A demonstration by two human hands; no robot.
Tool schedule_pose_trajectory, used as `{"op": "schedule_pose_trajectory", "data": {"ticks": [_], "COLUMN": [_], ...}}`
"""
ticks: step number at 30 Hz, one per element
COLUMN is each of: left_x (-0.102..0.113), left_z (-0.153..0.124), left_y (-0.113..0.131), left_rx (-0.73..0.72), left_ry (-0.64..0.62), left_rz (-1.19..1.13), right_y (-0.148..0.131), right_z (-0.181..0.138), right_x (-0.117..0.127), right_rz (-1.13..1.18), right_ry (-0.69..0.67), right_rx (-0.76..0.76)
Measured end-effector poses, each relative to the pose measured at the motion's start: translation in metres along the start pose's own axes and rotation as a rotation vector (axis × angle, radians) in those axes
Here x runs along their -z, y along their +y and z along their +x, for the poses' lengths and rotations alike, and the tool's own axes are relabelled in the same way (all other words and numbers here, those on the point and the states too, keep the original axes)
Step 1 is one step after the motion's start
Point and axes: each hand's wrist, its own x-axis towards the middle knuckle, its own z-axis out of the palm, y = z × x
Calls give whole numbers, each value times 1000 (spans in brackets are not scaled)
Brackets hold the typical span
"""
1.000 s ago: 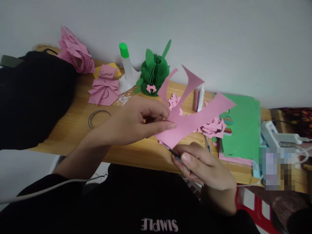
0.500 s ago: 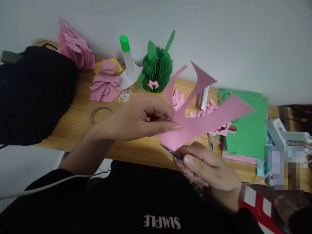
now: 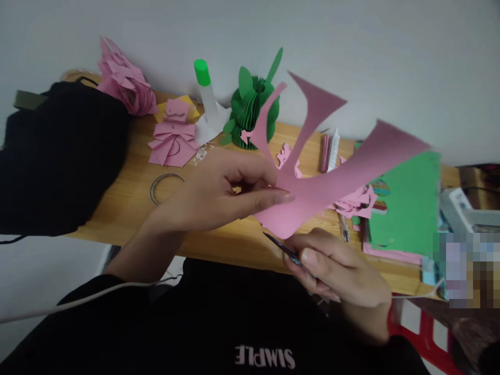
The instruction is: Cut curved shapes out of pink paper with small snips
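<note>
In the head view, my left hand (image 3: 230,195) pinches a large pink sheet of paper (image 3: 320,190) between thumb and fingers. Curved cut-outs leave the sheet with several long, pointed arms spreading up and to the right. My right hand (image 3: 332,265) is closed around a pair of scissors (image 3: 283,246), whose dark narrow blades point up and left. Their handles are hidden in the hand. The blade tip lies just below the sheet's lower edge and looks apart from it. Both hands are above the front edge of the wooden table (image 3: 117,208).
Behind the hands stand a green pleated paper figure (image 3: 250,112), a glue stick (image 3: 207,88) and folded pink paper (image 3: 174,138). A black bag (image 3: 62,161) lies left, near a metal ring (image 3: 153,190). Pink scraps (image 3: 357,200) and green sheets (image 3: 410,203) lie right.
The pink paper has tilted, its pointed arms rising and swinging further right. The scissors have dropped slightly away from its lower edge. The whole view has shifted a little.
</note>
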Motion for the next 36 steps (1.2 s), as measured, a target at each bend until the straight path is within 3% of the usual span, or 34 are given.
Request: {"op": "schedule_pose_trajectory", "data": {"ticks": [7, 14, 20, 27, 36], "left_x": [0, 1, 4, 21, 49], "left_z": [-5, -3, -5, -8, -13], "left_y": [-2, -1, -5, -9, -20], "left_rx": [101, 139, 186, 244, 195], "left_ry": [84, 23, 94, 168, 235], "left_rz": [-73, -62, -54, -62, -41], "right_y": [2, 5, 7, 0, -18], "right_z": [-1, 0, 7, 26, 61], "right_x": [1, 1, 3, 2, -4], "right_rz": [-1, 32, 23, -42, -81], "right_ry": [-6, 41, 51, 27, 12], "right_rx": [47, 61, 37, -5, -72]}}
